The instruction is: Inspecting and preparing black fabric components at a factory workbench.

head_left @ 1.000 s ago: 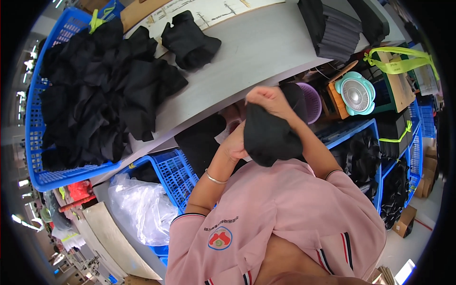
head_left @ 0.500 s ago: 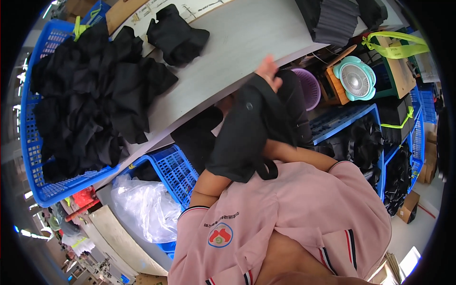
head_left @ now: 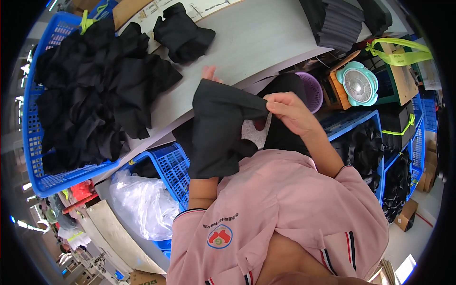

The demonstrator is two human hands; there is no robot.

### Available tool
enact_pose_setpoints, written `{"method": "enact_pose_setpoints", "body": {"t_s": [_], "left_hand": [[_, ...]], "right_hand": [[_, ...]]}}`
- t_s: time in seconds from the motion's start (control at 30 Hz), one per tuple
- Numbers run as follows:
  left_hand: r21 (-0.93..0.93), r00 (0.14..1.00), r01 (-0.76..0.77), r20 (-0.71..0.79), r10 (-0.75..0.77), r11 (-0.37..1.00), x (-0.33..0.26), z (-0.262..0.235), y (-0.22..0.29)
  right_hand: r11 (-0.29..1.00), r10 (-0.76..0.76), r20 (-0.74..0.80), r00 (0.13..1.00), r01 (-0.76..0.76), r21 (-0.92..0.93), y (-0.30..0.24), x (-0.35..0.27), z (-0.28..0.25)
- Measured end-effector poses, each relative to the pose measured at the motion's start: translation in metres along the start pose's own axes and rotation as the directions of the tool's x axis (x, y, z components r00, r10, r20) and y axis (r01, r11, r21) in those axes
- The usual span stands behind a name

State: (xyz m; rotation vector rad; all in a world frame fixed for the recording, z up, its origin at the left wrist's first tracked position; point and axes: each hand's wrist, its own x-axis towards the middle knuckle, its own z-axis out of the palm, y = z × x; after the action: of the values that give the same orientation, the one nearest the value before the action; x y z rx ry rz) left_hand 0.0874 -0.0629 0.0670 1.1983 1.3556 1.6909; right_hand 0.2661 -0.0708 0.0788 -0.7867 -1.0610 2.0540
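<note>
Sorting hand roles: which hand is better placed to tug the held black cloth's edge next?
Right, probably: the right hand pinches the black cloth at its edge, uncovered, while the left hand is mostly covered by it.

You are in a workshop, one that handles cloth in quantity and looks like a sewing or garment shop. At your long grey table [head_left: 247, 42], a big blue plastic basket [head_left: 34, 142] brims with loose black cloth pieces [head_left: 95, 90], akin to the black piece [head_left: 213, 128] you hold. Across the table sits a neat stack of dark pieces [head_left: 337, 28]; to your right are a strip-tied bundle [head_left: 394, 116], more filled baskets [head_left: 416, 156] and a cardboard box [head_left: 405, 213]. Your pink shirt [head_left: 285, 199] bears a badge, uniform-like. Machines at the lower left are too small to identify.
</note>
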Motion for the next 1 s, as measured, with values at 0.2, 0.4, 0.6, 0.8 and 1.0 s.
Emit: {"method": "enact_pose_setpoints", "body": {"t_s": [0.2,0.4,0.6,0.8,1.0], "left_hand": [[0.05,0.702,-0.265,0.695,0.157,0.963,-0.007,-0.045,0.021],[-0.319,0.746,0.527,0.618,-0.249,0.788,-0.033,-0.006,-0.012],[0.556,0.739,-0.641,0.634,0.229,0.53,-0.014,-0.026,-0.007],[0.613,0.722,-0.563,0.691,-0.03,0.554,-0.03,-0.015,-0.013],[0.601,0.668,-0.592,0.739,-0.09,0.538,-0.042,-0.026,-0.029]], "right_hand": [[0.987,-0.155,-0.074,0.985,0.15,-0.064,-0.021,0.013,0.001],[0.888,-0.458,-0.421,0.783,0.378,-0.263,-0.035,0.045,-0.004],[0.125,-0.819,0.08,0.568,0.313,-0.942,-0.002,0.005,0.019],[-0.176,-0.832,0.258,0.492,0.208,-0.962,0.005,0.025,0.001],[0.027,-0.718,0.139,0.682,0.227,-0.973,0.014,0.011,-0.011]]}}
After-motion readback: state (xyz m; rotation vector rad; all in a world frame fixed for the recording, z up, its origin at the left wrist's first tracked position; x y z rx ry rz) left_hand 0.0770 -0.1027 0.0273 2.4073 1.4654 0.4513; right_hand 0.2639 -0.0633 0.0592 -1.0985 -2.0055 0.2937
